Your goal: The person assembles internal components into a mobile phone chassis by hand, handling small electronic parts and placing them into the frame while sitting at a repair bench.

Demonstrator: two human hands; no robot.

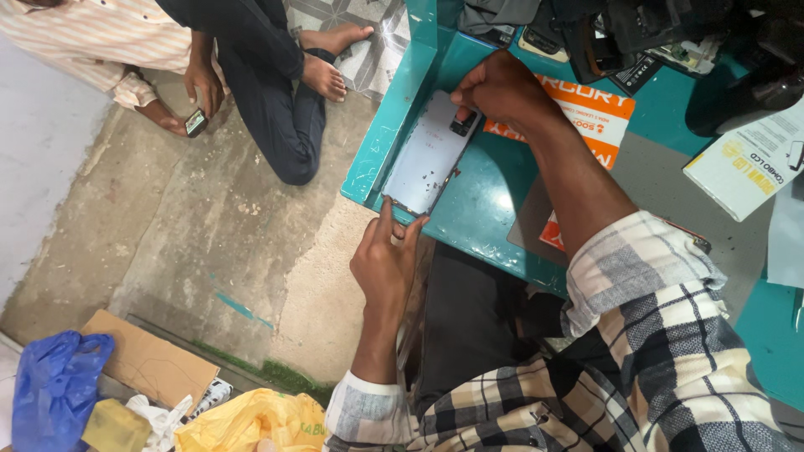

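Phone back panel, thin grey-blue slab with a camera cutout at its 1 o'clock end, lies slanted on the teal table, lower end jutting just past the table's edge. My left hand pinches that lower end, thumb and fingers closed on the corner. My right hand is curled shut at the top end, fingertips pressing by the cutout; can't tell if a small tool sits in it. I judge the panel light, stiff but bendable, likely brittle and smooth, so best held by the long edges or corners, not flat on the middle.

Room: table edge runs right under the panel, with a drop to the concrete floor at 7 o'clock. Orange card sits just beside the right hand at 3 o'clock, white box farther out, dark clutter along 12 to 2. Another person sits on the floor at 10 o'clock, well apart, small phone in hand.
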